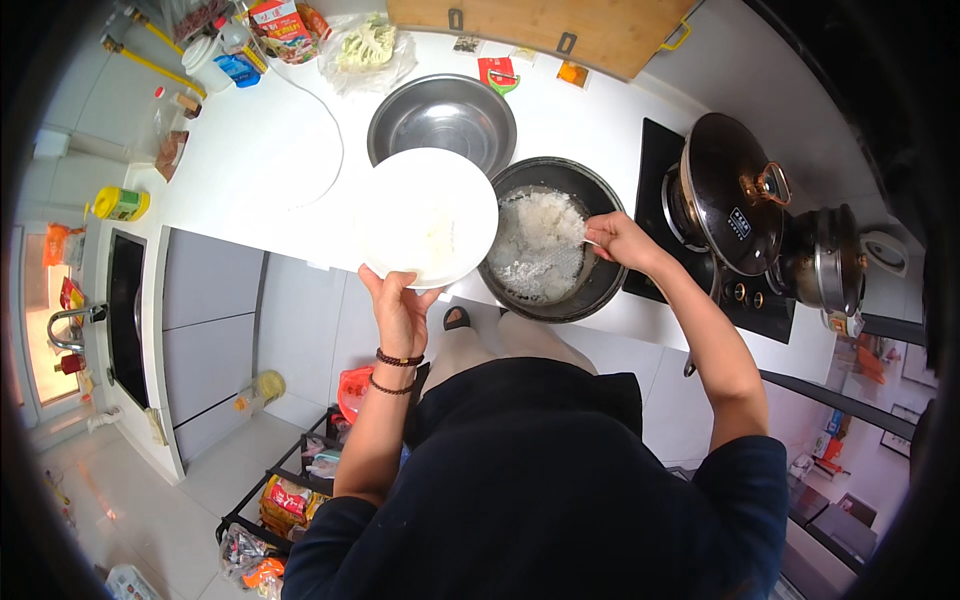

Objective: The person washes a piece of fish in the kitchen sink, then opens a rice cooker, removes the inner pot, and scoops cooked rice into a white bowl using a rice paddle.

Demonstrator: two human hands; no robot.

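Observation:
My left hand (399, 307) grips the near rim of a white plate (420, 217), which tilts over the counter's front edge. A few pale grains of rice lie on the plate. To its right, a black cooking pot (604, 281) holds cooked white rice (547, 214), heaped toward its far side. My right hand (619, 238) is at the pot's right side, shut on the handle of a pale rice paddle (588, 241); the paddle's blade is hard to tell from the rice. Behind the plate stands a steel basin (442, 112), partly covered by it.
A lidded wok (727, 195) and a steel pot (829, 259) stand on the black cooktop (652, 161) at right. Bagged cauliflower (367, 45), a green peeler (502, 81) and a leaning wooden board (525, 22) line the back. A black rack (255, 487) stands low at left.

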